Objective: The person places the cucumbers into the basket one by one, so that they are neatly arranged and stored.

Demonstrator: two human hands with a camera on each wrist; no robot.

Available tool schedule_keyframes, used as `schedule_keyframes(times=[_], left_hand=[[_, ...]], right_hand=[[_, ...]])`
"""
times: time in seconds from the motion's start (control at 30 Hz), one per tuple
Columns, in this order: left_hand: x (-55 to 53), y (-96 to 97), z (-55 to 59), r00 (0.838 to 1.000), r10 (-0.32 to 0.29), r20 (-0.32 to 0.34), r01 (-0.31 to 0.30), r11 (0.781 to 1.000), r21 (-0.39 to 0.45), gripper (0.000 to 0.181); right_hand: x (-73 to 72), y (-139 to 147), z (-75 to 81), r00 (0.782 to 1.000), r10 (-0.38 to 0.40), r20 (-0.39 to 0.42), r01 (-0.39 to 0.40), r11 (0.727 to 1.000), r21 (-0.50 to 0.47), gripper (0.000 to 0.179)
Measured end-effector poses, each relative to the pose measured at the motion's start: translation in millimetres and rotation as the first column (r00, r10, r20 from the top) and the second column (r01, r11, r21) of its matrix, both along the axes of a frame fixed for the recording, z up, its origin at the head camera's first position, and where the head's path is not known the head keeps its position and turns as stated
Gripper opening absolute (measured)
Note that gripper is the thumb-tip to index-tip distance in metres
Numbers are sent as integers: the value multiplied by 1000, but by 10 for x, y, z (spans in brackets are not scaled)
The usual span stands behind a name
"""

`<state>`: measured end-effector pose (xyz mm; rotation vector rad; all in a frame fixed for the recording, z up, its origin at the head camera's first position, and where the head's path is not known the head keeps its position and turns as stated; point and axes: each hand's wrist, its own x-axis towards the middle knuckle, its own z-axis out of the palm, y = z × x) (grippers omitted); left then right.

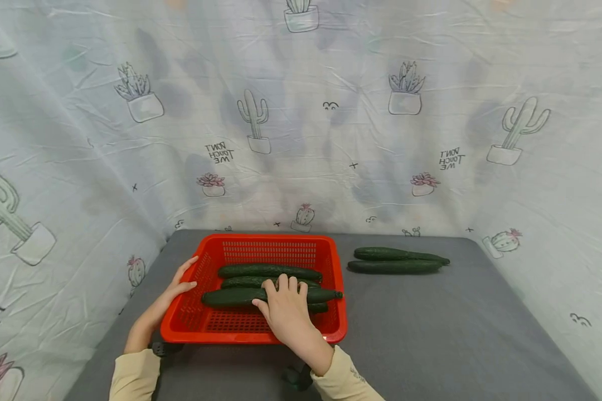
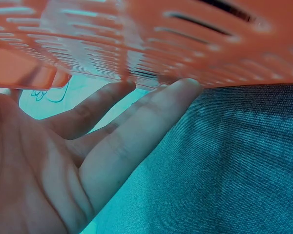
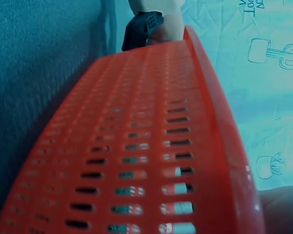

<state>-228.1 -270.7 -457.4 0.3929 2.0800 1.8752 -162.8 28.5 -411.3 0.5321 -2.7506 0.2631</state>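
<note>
A red plastic basket [image 1: 253, 337] with slotted walls holds several dark green cucumbers, among them one at the back [image 1: 271, 271]. My right hand [image 1: 290, 314] reaches over the basket's front rim and grips the uppermost cucumber [image 1: 231, 297] around its middle, fingers over the far side and thumb on the near side. That cucumber lies across the others, one end close to the right wall. On the left, my left hand [image 1: 173, 289] touches the basket's outer wall with extended fingers; the left wrist view shows the fingertips [image 2: 188, 87] against the slotted plastic [image 2: 151, 48]. The right wrist view hides the right hand's fingers.
Two more cucumbers [image 1: 396, 267] lie side by side on the grey tabletop [image 1: 431, 323], right of the basket. A white curtain with cactus prints [image 1: 331, 139] encloses the table at the back and sides. A dark device [image 3: 141, 29] is on the left wrist.
</note>
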Motion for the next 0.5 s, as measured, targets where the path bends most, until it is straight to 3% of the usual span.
schedule_keyframes(times=[0.23, 0.5], left_hand=[[-26, 4, -9, 1000, 4, -13, -4, 999, 51, 61], [-23, 5, -10, 999, 11, -42, -13, 999, -45, 60]], right_hand=[[7, -133, -90, 1000, -1, 23, 0, 999, 53, 37], [-15, -169, -74, 997, 21, 75, -25, 999, 47, 34]])
